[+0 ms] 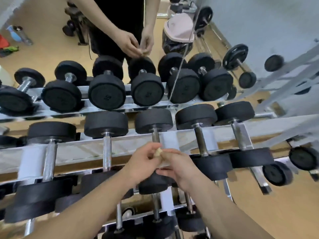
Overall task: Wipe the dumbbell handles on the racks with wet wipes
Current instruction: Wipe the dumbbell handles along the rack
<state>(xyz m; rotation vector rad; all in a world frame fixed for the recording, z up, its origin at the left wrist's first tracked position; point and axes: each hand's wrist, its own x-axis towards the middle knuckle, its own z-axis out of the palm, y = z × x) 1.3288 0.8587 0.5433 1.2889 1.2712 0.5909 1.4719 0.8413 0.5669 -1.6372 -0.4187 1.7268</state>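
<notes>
Black dumbbells with metal handles lie across a silver rack [82, 150] in front of a mirror. My left hand [143, 163] and my right hand [179, 167] meet above the third dumbbell's handle [155, 137], both pinching a small crumpled, yellowish wet wipe [158, 153] between the fingertips. The wipe is held just above that handle, not touching it. Neighbouring handles stand to the left [107, 152] and right [201, 140]. The near head of the third dumbbell [151, 183] is partly hidden under my hands.
The mirror behind the rack reflects the dumbbells, my body and both hands. A lower rack tier with more dumbbells [155, 219] sits below my forearms. Weight plates [235, 56] and a pink-lidded bin [178, 30] show at the upper right, a water bottle [19, 34] on the floor at the upper left.
</notes>
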